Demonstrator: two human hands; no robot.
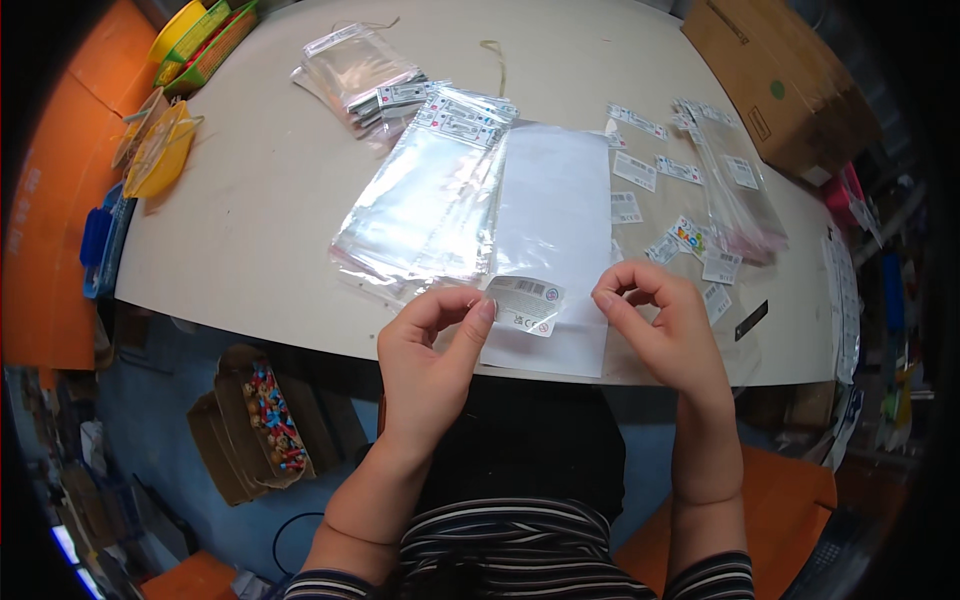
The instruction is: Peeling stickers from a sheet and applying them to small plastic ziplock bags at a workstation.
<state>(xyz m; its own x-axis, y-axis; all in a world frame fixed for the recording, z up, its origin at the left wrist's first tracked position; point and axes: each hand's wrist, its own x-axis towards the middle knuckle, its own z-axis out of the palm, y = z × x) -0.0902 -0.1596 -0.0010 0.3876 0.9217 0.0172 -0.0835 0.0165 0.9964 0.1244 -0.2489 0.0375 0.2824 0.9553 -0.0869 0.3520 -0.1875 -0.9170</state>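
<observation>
Between thumb and forefinger, my left hand pinches the left edge of a small printed label, which is held above a white paper sheet. My right hand is just right of the label, apart from it, with thumb and forefinger tips pressed together; whether anything thin is between them is too small to make out. Left of the sheet lies a fanned stack of clear plastic bags with printed headers. Several loose labels are scattered right of the sheet.
More clear bags lie at the far left, and another bunch at the right. A cardboard box stands far right. Yellow baskets line the left edge. A dark flat strip lies near the front right. Below, a carton holds small colourful pieces.
</observation>
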